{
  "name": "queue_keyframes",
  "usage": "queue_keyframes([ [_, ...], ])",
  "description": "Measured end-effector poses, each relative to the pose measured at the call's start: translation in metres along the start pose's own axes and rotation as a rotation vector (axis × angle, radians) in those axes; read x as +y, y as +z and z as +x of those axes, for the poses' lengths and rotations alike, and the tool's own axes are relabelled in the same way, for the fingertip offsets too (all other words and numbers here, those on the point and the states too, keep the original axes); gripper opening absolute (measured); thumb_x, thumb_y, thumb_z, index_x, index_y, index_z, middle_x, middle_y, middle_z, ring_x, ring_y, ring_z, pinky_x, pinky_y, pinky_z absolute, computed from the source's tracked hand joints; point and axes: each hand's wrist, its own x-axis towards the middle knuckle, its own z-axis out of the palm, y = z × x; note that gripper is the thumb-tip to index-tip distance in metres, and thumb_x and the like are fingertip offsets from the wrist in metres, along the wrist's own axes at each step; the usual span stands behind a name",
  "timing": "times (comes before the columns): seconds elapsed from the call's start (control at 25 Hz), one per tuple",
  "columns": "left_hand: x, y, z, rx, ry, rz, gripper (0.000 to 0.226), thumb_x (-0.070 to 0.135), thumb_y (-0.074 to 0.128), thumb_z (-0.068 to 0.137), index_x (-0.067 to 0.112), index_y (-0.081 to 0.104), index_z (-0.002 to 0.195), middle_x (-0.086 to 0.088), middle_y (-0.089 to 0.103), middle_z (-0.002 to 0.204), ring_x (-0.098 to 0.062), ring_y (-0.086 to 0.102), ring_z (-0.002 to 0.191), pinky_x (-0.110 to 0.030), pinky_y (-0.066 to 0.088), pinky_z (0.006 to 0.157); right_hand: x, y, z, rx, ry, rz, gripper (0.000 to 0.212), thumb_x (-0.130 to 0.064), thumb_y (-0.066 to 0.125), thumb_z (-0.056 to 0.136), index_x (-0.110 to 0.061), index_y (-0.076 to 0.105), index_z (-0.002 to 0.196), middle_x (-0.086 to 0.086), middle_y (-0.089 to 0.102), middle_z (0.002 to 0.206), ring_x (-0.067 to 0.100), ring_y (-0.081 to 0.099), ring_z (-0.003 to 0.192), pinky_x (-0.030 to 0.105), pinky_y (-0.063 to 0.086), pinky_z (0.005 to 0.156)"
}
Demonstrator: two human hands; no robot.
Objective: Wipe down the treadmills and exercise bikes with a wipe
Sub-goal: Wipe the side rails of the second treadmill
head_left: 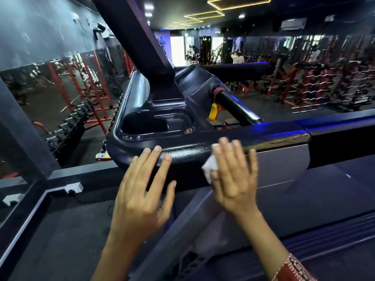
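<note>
A dark treadmill console fills the middle of the head view, its front handrail (pixel 269 139) running from left to right. My right hand (pixel 236 175) lies flat on the rail with straight fingers and presses a white wipe (pixel 210 169) against it. A little of the wipe shows at the hand's left side. My left hand (pixel 142 191) is spread open, its fingertips resting on the rail's rounded left corner. A pale smear (pixel 188 152) streaks the rail between the two hands.
A recessed cup tray (pixel 158 123) sits in the console behind the rail, and a thick upright post (pixel 134 35) rises from it. A yellow safety key (pixel 214 111) hangs by a side handle (pixel 235 105). The treadmill belt (pixel 324 199) lies below right. Mirrored walls reflect red weight racks.
</note>
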Motion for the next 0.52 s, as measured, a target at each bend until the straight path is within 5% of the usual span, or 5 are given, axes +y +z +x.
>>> queue_keyframes([
  [0.12,0.009,0.009,-0.001,0.025,0.052,0.037,0.043,0.013,0.059,0.089,0.001,0.05,0.129,-0.02,0.05,0.134,-0.03,0.043,0.13,-0.044,0.033,0.111,0.01,0.003,0.008,0.128,0.421,0.053,0.048,-0.027,0.02,0.104,-0.004,0.032,0.144,0.012,0.033,0.151,0.02,0.012,0.147,0.049,0.007,0.118],
  [0.36,0.026,0.027,-0.001,0.05,0.071,0.071,0.045,0.013,0.057,0.089,0.0,0.048,0.131,-0.02,0.047,0.136,-0.031,0.04,0.132,-0.042,0.025,0.116,0.008,0.02,-0.041,0.015,-0.146,-0.018,0.053,-0.025,0.027,0.105,-0.015,0.01,0.154,-0.002,0.004,0.162,0.017,0.006,0.148,0.046,0.003,0.12],
  [0.52,0.036,0.035,0.005,0.065,0.087,0.072,0.044,0.013,0.057,0.09,0.001,0.049,0.131,-0.02,0.048,0.136,-0.031,0.041,0.131,-0.041,0.024,0.116,0.046,0.004,-0.041,0.08,0.444,0.078,0.052,-0.034,0.014,0.105,-0.021,-0.003,0.154,-0.014,-0.008,0.16,0.012,-0.004,0.148,0.04,-0.004,0.12],
])
